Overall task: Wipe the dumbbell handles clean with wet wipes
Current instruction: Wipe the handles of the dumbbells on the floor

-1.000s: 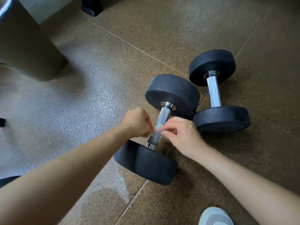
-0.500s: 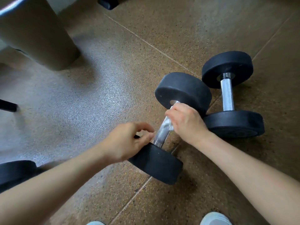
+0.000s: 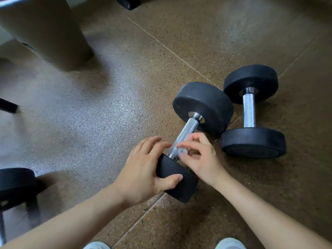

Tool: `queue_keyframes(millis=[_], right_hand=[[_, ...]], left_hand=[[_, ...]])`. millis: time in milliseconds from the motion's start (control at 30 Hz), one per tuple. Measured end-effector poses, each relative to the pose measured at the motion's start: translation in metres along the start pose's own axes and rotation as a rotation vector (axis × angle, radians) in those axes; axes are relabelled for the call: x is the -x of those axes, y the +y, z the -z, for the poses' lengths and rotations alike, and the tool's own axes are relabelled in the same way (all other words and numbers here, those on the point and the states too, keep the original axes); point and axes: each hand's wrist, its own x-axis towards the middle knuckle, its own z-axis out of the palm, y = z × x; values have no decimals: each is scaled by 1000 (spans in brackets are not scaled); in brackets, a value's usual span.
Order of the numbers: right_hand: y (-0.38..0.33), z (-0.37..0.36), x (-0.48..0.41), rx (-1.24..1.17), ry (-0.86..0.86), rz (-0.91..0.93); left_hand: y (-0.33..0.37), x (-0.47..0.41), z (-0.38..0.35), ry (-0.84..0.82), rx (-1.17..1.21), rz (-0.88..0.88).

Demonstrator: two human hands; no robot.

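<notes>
Left shoe tip (image 3: 97,246) and right shoe tip (image 3: 230,243) are cut off by the bottom edge. Both forearms come in from the lower corners.

Left hand (image 3: 143,175) grips the near head (image 3: 181,186) of the near dumbbell (image 3: 187,131), thumb on the rim and fingers curled over the top. The palm hides the head's left side.

Right hand (image 3: 199,159) pinches a small wad of wet wipe (image 3: 183,151) between thumb and fingertips. It sits against the near end of the knurled handle, just above that head. The wad is blurred and its shape is hard to make out.

The near dumbbell lies diagonally on the floor (image 3: 89,114), far head (image 3: 204,105) up-right. Tight on the right: the second dumbbell (image 3: 249,112) lies just beside it. Can't tell whether its near head touches the far head of the first.

Bare floor runs left of the near dumbbell as far as the tall grey bin (image 3: 45,33) at top left, which is cropped by the frame.

Left edge cuts a black weight (image 3: 14,184) and, farther up, a dark bar (image 3: 7,106). Top edge cuts a black foot (image 3: 128,2). I can't identify any of these three.
</notes>
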Motion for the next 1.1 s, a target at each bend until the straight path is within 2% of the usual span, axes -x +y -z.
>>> queue_keyframes(millis=[67,133,233,400,500,567,733,800,833,867,933,1000,1067,1100], right_hand=[[-2,-6,4,-4,70,-63],[-3,-8,-5,-47,240,-128],[-6,-6,-26,-261,503,-284],[-3,-27,-34,-703,606,-564],[9,-34,-51,-792,708,-724],[12,-38,-53,-756,629,-780],[-15,-25,-24,-822,275,-825],[-27,-14,-9,-725,179,-746],[-30,-8,-7,-593,160,-651],[-31,-2,-11,-365,162,-501],[-24,6,-38,228,219,-79],[-21,5,-66,604,201,230],[-19,-5,-74,738,124,369],[-23,-10,-68,753,2,380]], left_hand=[[-3,0,1,15,33,0],[-5,-1,3,13,83,18],[-9,-4,7,-2,126,45],[-18,-6,8,7,182,68],[-21,-7,9,1,198,72],[-21,-8,10,2,209,74],[-25,-9,10,15,230,64],[-26,-10,10,19,237,68],[-27,-10,11,19,245,67],[-27,-10,11,19,251,68],[-26,-9,12,10,251,85],[-24,-8,13,-9,239,116],[-22,-5,15,-13,207,157],[-20,-2,16,-12,185,178]])
